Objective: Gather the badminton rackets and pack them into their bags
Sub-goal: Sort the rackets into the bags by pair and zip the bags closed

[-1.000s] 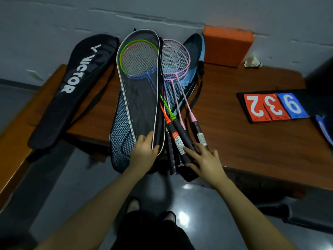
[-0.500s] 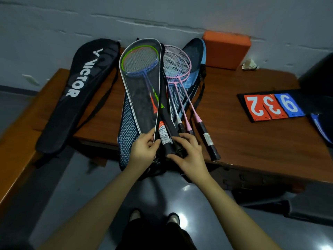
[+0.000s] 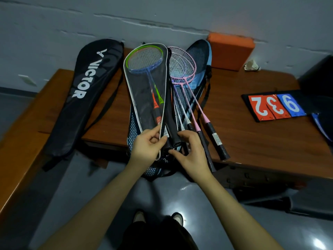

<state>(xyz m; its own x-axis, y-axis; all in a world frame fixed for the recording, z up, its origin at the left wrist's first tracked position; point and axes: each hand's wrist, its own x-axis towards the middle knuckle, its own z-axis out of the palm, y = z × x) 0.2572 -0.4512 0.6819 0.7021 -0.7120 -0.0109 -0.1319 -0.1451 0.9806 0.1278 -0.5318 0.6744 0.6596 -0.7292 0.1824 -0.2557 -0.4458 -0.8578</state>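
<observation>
A clear-fronted racket bag with white piping [image 3: 144, 91] lies on the wooden table [image 3: 252, 138], with a green-and-blue racket [image 3: 144, 59] and an orange-shafted one inside it. My left hand [image 3: 146, 147] pinches the bag's white-edged lower flap. My right hand [image 3: 191, 152] grips the black bag edge and handle ends at its open mouth. Two pink rackets [image 3: 182, 69] lie loose to the right, on a blue mesh bag [image 3: 198, 55]. A black VICTOR bag [image 3: 86, 94] lies at the left.
An orange block [image 3: 230, 50] and a white shuttlecock [image 3: 251, 65] stand at the wall. A flip scoreboard [image 3: 273, 107] showing 2, 3, 9 lies at the right. A dark object [image 3: 319, 76] sits at the far right. A wooden bench [image 3: 16, 156] runs along the left.
The green and orange rackets slid deeper into the clear bag, their handles now mostly inside. My right hand moved from the handles to the bag's mouth. The view shifted closer.
</observation>
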